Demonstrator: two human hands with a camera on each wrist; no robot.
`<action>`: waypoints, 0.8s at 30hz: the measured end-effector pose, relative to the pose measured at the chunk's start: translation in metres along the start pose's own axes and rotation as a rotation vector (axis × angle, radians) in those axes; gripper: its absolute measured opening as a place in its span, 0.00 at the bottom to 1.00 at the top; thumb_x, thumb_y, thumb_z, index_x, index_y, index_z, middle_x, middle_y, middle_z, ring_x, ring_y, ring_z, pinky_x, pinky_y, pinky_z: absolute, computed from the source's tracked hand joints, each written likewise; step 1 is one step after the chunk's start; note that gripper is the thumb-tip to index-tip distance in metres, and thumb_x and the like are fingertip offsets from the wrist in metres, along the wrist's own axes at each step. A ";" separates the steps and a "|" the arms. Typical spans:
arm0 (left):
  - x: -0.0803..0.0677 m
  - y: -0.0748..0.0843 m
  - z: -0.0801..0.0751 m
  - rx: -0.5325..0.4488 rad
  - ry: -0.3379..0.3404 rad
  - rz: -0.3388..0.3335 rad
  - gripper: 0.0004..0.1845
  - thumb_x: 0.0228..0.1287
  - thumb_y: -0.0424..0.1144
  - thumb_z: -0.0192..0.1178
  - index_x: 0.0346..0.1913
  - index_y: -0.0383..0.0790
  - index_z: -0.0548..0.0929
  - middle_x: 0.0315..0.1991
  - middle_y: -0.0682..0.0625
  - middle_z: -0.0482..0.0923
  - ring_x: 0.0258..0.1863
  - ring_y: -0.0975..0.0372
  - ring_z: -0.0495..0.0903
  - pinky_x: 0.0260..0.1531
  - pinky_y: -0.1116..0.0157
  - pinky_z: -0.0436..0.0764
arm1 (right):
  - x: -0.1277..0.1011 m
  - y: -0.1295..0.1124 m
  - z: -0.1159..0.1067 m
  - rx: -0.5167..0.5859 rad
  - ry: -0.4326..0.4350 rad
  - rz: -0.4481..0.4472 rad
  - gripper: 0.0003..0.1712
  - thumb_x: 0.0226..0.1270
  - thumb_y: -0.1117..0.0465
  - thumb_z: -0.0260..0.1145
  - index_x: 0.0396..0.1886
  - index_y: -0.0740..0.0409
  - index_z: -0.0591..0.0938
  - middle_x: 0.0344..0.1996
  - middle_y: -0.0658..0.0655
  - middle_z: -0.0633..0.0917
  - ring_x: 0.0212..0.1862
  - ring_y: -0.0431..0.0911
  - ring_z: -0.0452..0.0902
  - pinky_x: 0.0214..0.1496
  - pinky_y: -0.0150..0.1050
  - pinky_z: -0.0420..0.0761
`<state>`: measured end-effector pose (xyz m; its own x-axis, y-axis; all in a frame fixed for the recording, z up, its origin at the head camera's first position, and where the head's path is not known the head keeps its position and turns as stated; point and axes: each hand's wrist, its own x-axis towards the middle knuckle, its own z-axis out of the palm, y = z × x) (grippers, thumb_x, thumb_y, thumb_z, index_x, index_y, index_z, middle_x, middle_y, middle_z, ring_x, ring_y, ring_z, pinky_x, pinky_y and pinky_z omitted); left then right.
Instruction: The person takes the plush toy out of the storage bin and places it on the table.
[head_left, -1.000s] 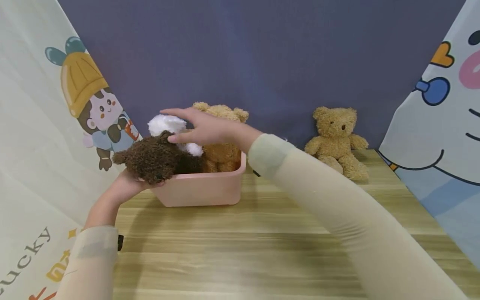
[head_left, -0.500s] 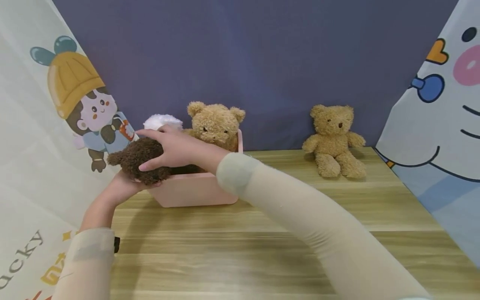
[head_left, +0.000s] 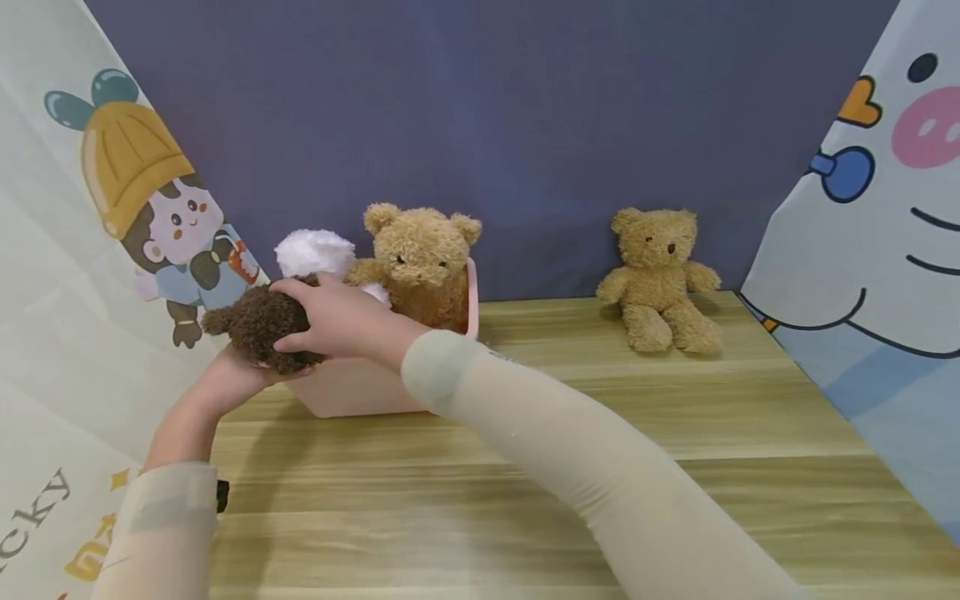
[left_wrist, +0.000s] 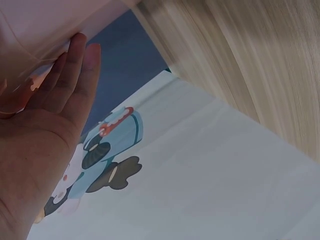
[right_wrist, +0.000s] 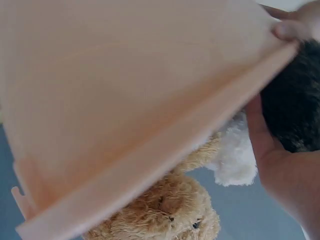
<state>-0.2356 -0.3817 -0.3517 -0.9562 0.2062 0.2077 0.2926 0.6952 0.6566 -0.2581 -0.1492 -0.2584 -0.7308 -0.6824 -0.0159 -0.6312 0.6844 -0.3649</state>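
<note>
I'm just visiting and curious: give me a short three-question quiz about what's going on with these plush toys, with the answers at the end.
1. True or false: the dark brown plush toy is held between the left hand and the right hand.
2. How many tan teddy bears are in view?
3. Where does the white plush toy sit? A) on the bare table B) in the pink bin C) beside the far bear

Key: 1 true. 2 two: one in the bin, one on the table. 3 B.

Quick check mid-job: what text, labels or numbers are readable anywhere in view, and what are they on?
"cky": end of a word cut off by the frame edge, on the left cartoon curtain.
Orange characters below it on the same curtain: too partial to read.
Pink bin, plush toys, right cartoon curtain: no readable text.
</note>
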 end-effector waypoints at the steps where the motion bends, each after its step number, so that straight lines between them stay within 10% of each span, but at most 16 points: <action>1: -0.001 0.000 0.000 0.003 0.002 0.002 0.47 0.64 0.39 0.78 0.81 0.40 0.64 0.68 0.60 0.71 0.58 0.84 0.71 0.53 0.84 0.74 | 0.001 0.000 0.003 -0.012 0.014 0.001 0.49 0.70 0.26 0.63 0.85 0.19 0.52 0.84 0.47 0.60 0.76 0.42 0.71 0.72 0.42 0.80; 8: -0.002 0.002 -0.001 0.027 -0.024 -0.046 0.48 0.66 0.46 0.77 0.82 0.42 0.62 0.73 0.45 0.72 0.56 0.84 0.72 0.50 0.82 0.77 | 0.006 0.006 0.015 0.033 0.078 0.052 0.48 0.70 0.26 0.64 0.85 0.23 0.57 0.84 0.46 0.63 0.79 0.44 0.68 0.75 0.44 0.78; 24: -0.001 0.001 0.000 0.016 0.005 -0.021 0.48 0.64 0.44 0.78 0.82 0.42 0.63 0.70 0.50 0.72 0.56 0.82 0.74 0.50 0.82 0.77 | 0.006 0.001 0.017 0.035 0.085 0.091 0.46 0.71 0.28 0.64 0.84 0.20 0.56 0.87 0.50 0.56 0.78 0.47 0.70 0.72 0.44 0.80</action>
<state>-0.2346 -0.3813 -0.3514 -0.9622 0.1878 0.1974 0.2719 0.7101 0.6494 -0.2588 -0.1567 -0.2748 -0.8047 -0.5931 0.0278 -0.5532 0.7319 -0.3978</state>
